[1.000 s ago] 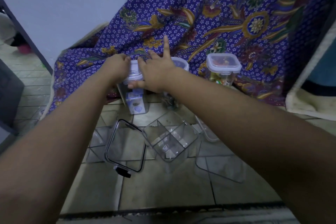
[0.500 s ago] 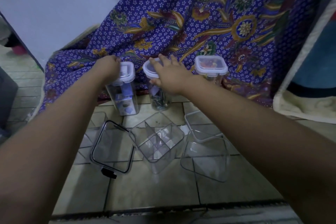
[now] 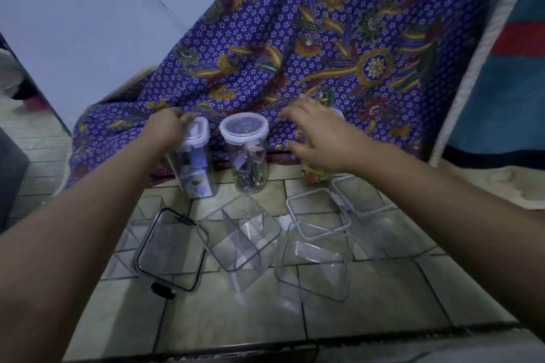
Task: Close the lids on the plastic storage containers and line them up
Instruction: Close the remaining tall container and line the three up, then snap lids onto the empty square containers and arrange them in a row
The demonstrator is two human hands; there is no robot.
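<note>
Now right hand (image 3: 318,135) over rightmost container (image 3: 316,177).

Three tall clear plastic storage containers with white lids stand far: a square container (image 3: 194,162) left, a round container (image 3: 246,153) in the middle, a third container (image 3: 315,178) right, mostly hidden. Near are at least four open clear tubs (image 3: 241,233); the exact count is unclear. Two hands: left hand (image 3: 169,130), right hand (image 3: 318,138).

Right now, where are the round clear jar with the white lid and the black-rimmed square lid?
Round clear jar with white lid (image 3: 247,156): head view, clear side wall.
Black-rimmed square lid (image 3: 171,249): head view, clear middle panel.
</note>
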